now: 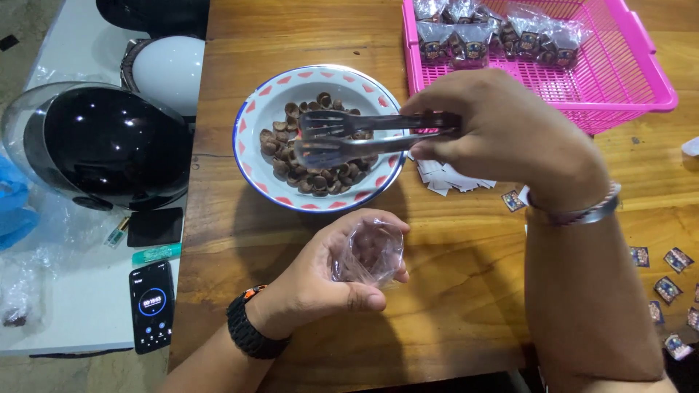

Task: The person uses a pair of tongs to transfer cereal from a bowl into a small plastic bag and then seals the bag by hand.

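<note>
Both forearms are bare, no sleeves in sight. Back from the fingers of the left hand (pixel 331 280) sits a chunky black woven wristband with a small orange tab. Behind the right hand (pixel 510 135), a slim silvery bracelet circles the wrist.

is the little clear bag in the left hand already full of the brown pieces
No, the clear bag held open in the left hand looks empty, while the brown pieces lie in the bowl under the tongs.

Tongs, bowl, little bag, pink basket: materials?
Tongs: bare metal, likely steel; grey with bright glints.
Bowl: probably enamelled metal; glossy white, thin blue rim.
Little bag: thin clear plastic film, crinkled and see-through.
Pink basket: moulded plastic mesh, uniform colour.
</note>
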